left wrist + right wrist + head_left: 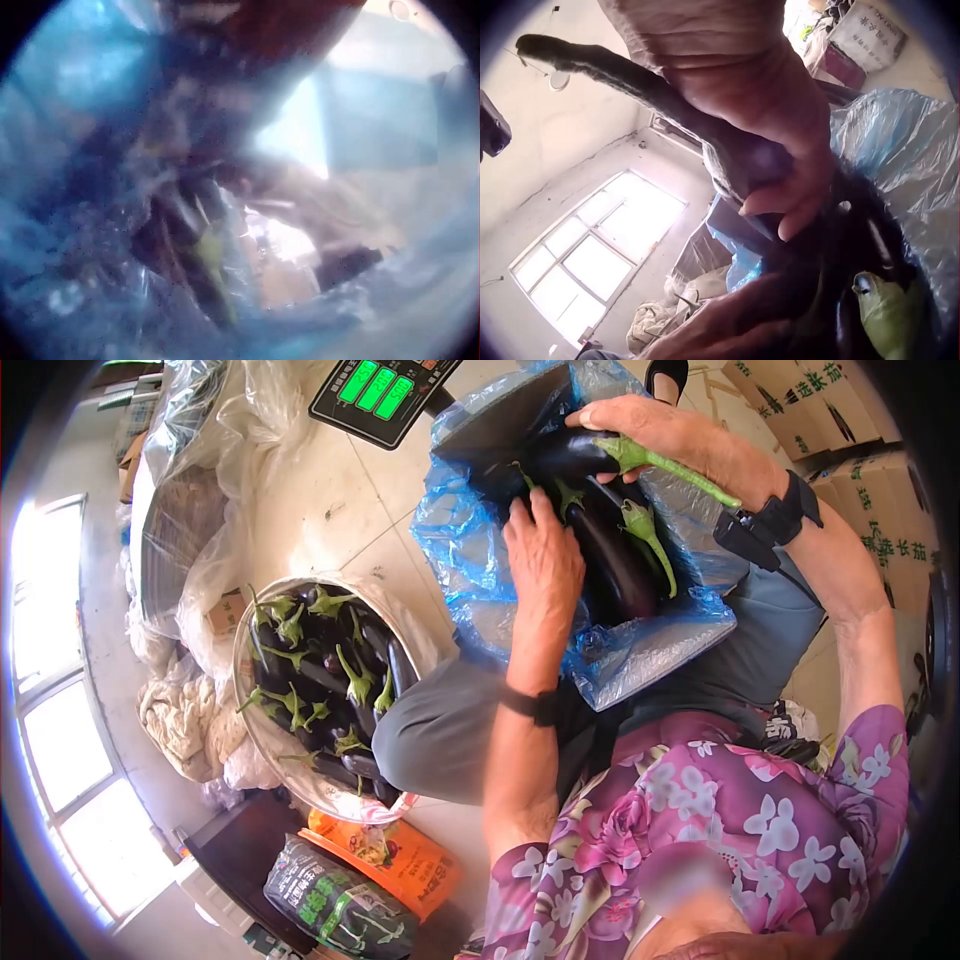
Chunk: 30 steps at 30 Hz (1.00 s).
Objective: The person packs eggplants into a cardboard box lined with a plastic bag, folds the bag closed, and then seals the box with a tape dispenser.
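Glossy dark eggplants (605,560) with green stems lie in a box lined with blue plastic film (450,550) before the person's lap. The right hand (650,435) grips one eggplant (560,452) near its cap, at the far end of the box. Its long green stem (622,82) runs back along the wrist. The left hand (545,555) reaches into the box from the left, relaxed fingers resting among the eggplants; it shows low in the right wrist view (727,322). Blurred blue film fills much of the left wrist view, with a green stem (214,274) inside.
A white bucket (240,690) full of eggplants stands left of the knee. A scale display (378,395) with green digits sits beyond the box. Printed cartons (870,510) stack at the right. Orange (425,860) and dark printed bags (335,900) lie at the lower left.
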Motion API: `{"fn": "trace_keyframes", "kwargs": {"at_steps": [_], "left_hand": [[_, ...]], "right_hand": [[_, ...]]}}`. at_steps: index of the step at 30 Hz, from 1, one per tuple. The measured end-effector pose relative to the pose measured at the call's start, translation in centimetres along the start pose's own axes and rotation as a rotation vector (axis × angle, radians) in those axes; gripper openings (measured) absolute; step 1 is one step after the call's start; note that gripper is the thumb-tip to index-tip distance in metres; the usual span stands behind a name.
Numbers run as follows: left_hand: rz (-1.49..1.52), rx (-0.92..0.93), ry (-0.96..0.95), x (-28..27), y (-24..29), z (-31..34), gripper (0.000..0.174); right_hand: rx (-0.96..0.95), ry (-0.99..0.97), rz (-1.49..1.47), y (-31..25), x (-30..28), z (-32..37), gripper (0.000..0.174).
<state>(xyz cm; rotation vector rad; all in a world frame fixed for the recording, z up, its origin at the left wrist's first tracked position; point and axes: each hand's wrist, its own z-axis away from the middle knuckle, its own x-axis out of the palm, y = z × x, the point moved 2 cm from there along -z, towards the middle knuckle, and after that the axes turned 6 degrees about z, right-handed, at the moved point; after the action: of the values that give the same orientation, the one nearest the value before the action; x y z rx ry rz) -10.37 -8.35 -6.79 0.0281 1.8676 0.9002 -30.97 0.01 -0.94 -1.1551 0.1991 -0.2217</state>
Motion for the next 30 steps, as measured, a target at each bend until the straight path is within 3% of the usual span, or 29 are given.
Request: {"fn": "trace_keyframes", "kwargs": {"at_steps": [2, 4, 6, 7, 9, 10, 12, 13, 16, 20, 22, 24, 26, 28, 29, 30], "left_hand": [[0.068, -0.152, -0.128, 1.8, -0.6, -1.6, 0.059], [0.032, -0.145, -0.086, 2.2, -1.3, -2.8, 0.055], [0.203, -0.442, -0.181, 2.7, -2.2, -3.4, 0.047], [0.205, -0.443, -0.19, 3.0, -2.2, -3.0, 0.047], [0.179, -0.301, 0.066, 2.9, -1.6, -2.5, 0.024], [0.184, -0.3, 0.06, 3.0, -1.5, -2.5, 0.024], [0.291, -0.333, 0.135, 2.4, -1.4, -2.2, 0.015], [0.308, -0.39, 0.123, 1.7, -0.9, -2.2, 0.014], [0.399, -0.452, 0.199, 1.1, -0.3, -1.3, 0.02], [0.403, -0.435, 0.172, 1.2, 0.0, -0.9, 0.019], [0.246, -0.229, 0.282, 1.3, 0.4, -0.6, 0.02], [0.257, -0.253, 0.272, 1.3, 0.3, -0.2, 0.022], [0.273, -0.275, 0.263, 1.5, 0.6, 0.1, 0.026], [0.25, -0.264, 0.298, 1.6, 0.7, 0.5, 0.033], [0.263, -0.308, 0.262, 1.3, 0.7, 0.5, 0.039], [0.258, -0.315, 0.263, 0.9, 0.9, 0.5, 0.039]], "right_hand": [[-0.017, 0.131, 0.09, -0.1, 1.2, 0.4, 0.052], [-0.051, 0.099, 0.071, 0.6, 1.0, -0.7, 0.054], [-0.048, 0.174, 0.112, 0.9, 0.6, -0.4, 0.053], [-0.04, 0.177, 0.109, 0.9, 0.6, -0.5, 0.053], [0.059, 0.103, 0.08, 1.1, 0.2, -0.9, 0.05], [0.065, 0.108, 0.079, 1.7, -0.4, -1.4, 0.05], [-0.038, 0.031, 0.093, 1.8, -0.1, -2.0, 0.047], [0.108, 0.056, 0.15, 0.3, 0.5, -1.6, 0.045], [0.083, -0.067, 0.126, 0.5, 0.5, -2.3, 0.044], [0.13, -0.071, 0.25, 0.1, 1.8, -3.2, 0.042], [-0.03, -0.247, 0.629, 1.5, 2.6, -6.4, 0.039], [0.022, -0.2, 0.572, 0.8, 3.9, -7.2, 0.036], [0.232, -0.165, 0.455, 1.7, 5.8, -9.2, 0.035], [-0.001, -0.016, 0.757, 4.0, 7.9, -11.5, 0.034], [-0.378, 0.057, 1.147, 4.5, 8.5, -11.6, 0.037], [-0.381, 0.049, 1.143, 4.5, 8.4, -11.1, 0.037]]}}
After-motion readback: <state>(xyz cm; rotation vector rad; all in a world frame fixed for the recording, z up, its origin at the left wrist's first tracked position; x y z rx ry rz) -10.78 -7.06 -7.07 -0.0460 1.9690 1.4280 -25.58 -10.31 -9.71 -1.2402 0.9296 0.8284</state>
